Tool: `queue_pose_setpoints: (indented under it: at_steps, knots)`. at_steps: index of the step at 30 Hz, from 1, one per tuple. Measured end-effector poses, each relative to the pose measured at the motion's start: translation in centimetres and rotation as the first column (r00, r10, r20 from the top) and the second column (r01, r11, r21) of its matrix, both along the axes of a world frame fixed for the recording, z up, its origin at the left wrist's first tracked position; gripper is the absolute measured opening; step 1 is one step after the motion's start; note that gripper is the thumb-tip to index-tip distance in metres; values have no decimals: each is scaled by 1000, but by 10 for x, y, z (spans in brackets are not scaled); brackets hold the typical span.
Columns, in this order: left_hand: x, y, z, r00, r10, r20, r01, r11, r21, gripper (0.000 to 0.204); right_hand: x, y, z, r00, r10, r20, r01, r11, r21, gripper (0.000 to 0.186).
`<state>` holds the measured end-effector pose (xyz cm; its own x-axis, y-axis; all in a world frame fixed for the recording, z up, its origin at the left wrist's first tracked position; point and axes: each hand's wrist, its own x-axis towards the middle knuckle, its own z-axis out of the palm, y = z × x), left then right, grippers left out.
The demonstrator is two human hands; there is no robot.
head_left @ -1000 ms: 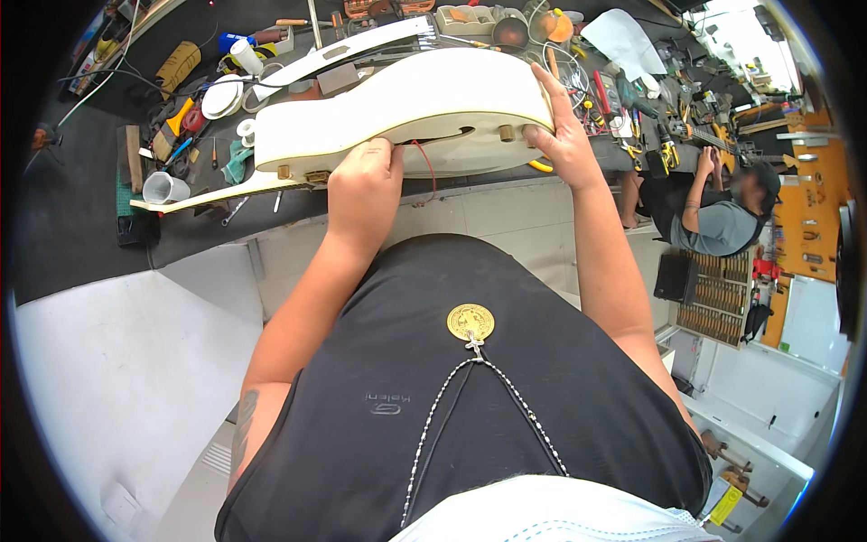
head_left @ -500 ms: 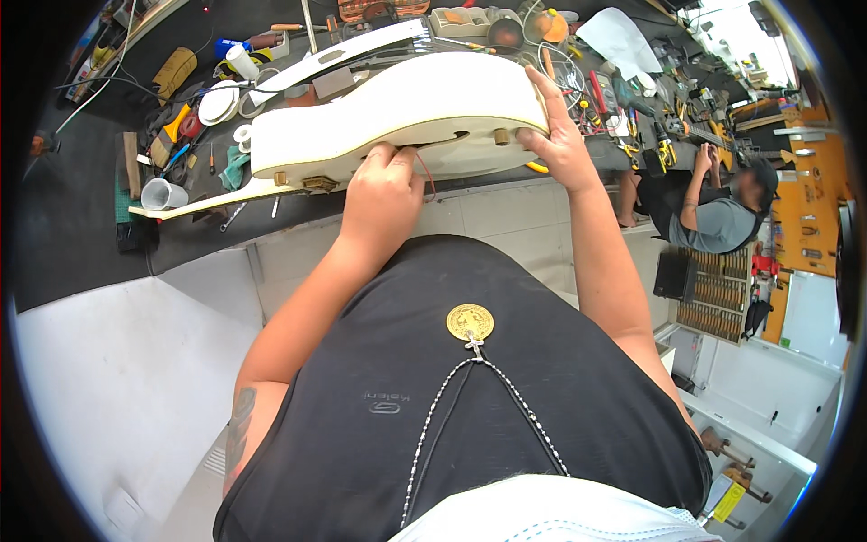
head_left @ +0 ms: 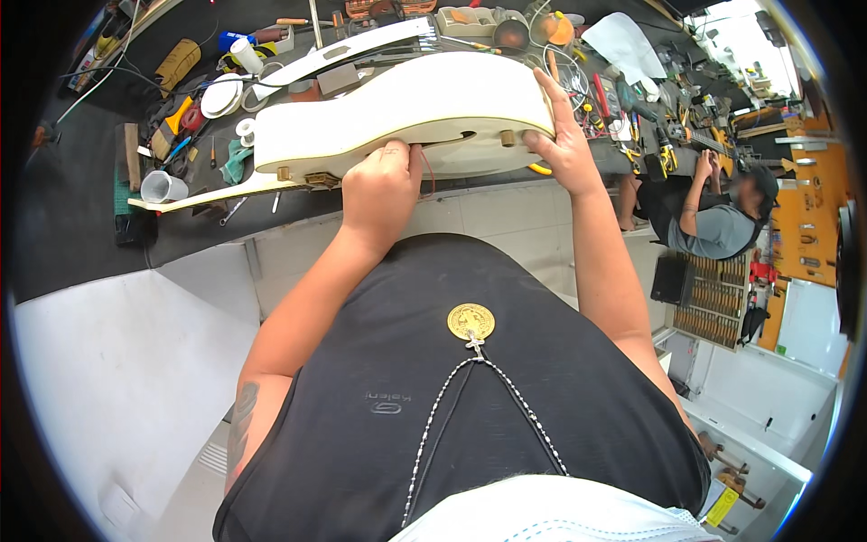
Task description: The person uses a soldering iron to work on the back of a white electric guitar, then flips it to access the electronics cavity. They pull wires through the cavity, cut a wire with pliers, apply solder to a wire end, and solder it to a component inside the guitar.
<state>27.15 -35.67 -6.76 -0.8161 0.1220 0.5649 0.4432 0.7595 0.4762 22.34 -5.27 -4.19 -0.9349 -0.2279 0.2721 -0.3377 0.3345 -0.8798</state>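
A white hollow-body guitar [head_left: 397, 95] is held up on its side at the bench's near edge, its pale neck stretching left and an f-hole showing on the downward face. My left hand [head_left: 381, 190] is curled at that f-hole beside a thin red wire [head_left: 427, 167]; its fingertips are hidden, so I cannot make out what they hold. My right hand [head_left: 564, 144] grips the right end of the body, fingers over the edge and thumb near a knob [head_left: 508, 138].
The dark bench [head_left: 81, 235] carries a plastic cup [head_left: 165, 188], white spools, brushes, pliers, cables and other tools. At the right a person in grey [head_left: 713, 230] sits working at the bench, beside a slotted tray [head_left: 709, 298] and an orange pegboard [head_left: 808, 226].
My left hand has moved a little to the right along the guitar's edge since a second ago. My right hand keeps its grip, and the guitar has shifted very slightly.
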Motion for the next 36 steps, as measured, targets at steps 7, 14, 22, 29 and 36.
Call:
queue_pose_setpoints:
  at_steps: [7,14,22,29,36]
  knots:
    - [-3,5,-6,1000,-10,-15,10,1000,23,22,-2,0,0,1000,1,-27,0,1000,29,92]
    - [2,-1,-1,996,-91,0,91,995,47,8,-3,0,-1,998,7,-59,-4,999,42,92]
    - [14,-10,21,991,-12,131,14,1000,-17,19,-1,-1,0,999,3,-36,-2,1000,24,91]
    - [16,-22,25,995,18,103,-23,999,48,20,1,-1,1,1000,2,-7,-2,1000,9,92]
    - [22,-45,43,990,66,121,-70,997,31,18,2,-1,0,1000,1,-10,-1,1000,2,92]
